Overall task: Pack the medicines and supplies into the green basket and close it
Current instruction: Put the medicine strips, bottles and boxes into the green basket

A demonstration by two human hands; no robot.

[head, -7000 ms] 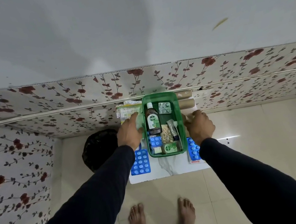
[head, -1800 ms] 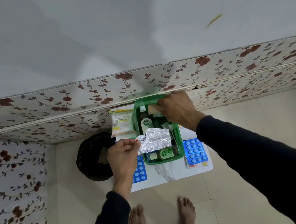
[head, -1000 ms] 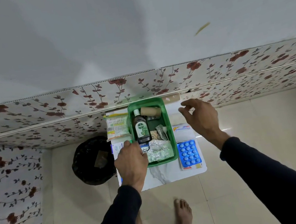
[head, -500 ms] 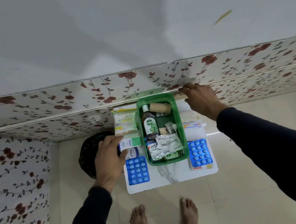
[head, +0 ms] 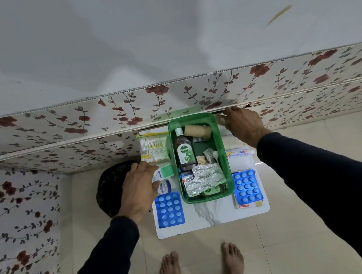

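Observation:
The open green basket (head: pixel 224 153) stands on a small white marble table (head: pixel 211 220). Inside lie a Dettol bottle (head: pixel 185 152), a beige bandage roll (head: pixel 198 130), a crumpled silver foil strip (head: pixel 202 178) and small packs. My left hand (head: pixel 138 189) is left of the basket, finger and thumb pinching the end of a small green-and-white box (head: pixel 165 171). My right hand (head: pixel 245 125) is at the basket's far right corner by the wall, its fingers curled over a pale roll (head: pixel 220 120) that is mostly hidden.
Blue blister packs lie left (head: pixel 169 210) and right (head: pixel 247 186) of the basket. A cotton-bud pack (head: pixel 153 149), a white jar (head: pixel 164 187) and a white box (head: pixel 240 153) also sit on the table. A black bin (head: pixel 109 189) stands on the floor at left. Flowered wall panels stand close behind.
The foil strip and one bandage roll went into the basket. My left hand has since reached the green-and-white box. My right hand moved to the wall and stays on the pale roll.

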